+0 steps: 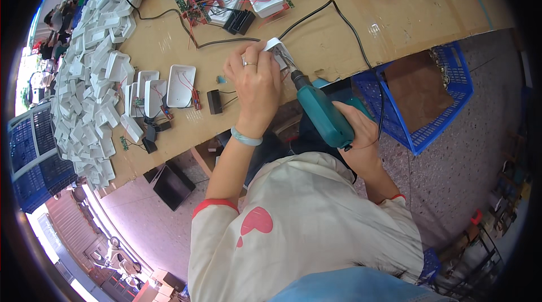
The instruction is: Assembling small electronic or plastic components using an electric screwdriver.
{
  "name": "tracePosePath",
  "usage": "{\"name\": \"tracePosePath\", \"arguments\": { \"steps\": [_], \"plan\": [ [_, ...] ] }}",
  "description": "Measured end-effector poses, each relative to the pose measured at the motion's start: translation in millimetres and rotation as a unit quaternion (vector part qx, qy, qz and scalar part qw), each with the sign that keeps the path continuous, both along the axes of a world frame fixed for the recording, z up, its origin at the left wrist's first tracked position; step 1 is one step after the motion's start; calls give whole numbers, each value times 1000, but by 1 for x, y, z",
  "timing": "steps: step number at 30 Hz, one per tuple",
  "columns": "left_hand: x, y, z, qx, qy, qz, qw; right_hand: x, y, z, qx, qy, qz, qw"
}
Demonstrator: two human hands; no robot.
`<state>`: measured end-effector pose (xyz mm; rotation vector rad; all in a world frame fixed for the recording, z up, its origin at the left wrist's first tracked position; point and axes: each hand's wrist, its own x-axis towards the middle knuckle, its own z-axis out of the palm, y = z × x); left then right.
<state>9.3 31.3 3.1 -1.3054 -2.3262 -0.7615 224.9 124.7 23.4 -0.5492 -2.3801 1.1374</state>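
Observation:
My left hand point(255, 84), with a ring and a pale bangle, grips a small white plastic case point(275, 46) at the table's near edge. Around the grip of a green corded power screwdriver point(323, 111) my right hand point(360, 129) is closed. The tool points up and left, and its tip reaches into the open side of the case. Whether it touches a screw is too small to tell. Left of my left hand lie a black block point(214, 101) with wires and an open white case point(181, 86) with red wires beside it.
A large heap of white cases point(84, 98) covers the table's left side. Circuit boards and black parts point(240, 19) lie at the back. A black cable point(350, 25) crosses the cardboard-covered table point(418, 14). At the right, a blue crate point(418, 146) stands below the edge.

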Motion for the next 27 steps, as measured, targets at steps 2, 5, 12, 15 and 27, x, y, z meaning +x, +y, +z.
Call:
{"name": "tracePosePath", "arguments": {
  "steps": [2, 5, 12, 15, 27],
  "plan": [
    [0, 0, -1, 1, -3, -1, 1000, 0, 0, 5, -14, 10, 0, 1000],
    [1, 0, -1, -3, -2, 2, 1000, 4, 0, 12, -37, 23, 1, 999],
    [-1, -2, 0, -7, -4, 1, 1000, 16, 0, 11, -73, 51, 0, 996],
    [1, -4, -3, -3, 5, 13, 1000, 20, -1, 10, -60, 53, -18, 997],
    [36, -18, 8, -67, -15, 28, 997, 32, -3, 11, -90, 48, -85, 991]
  ]
}}
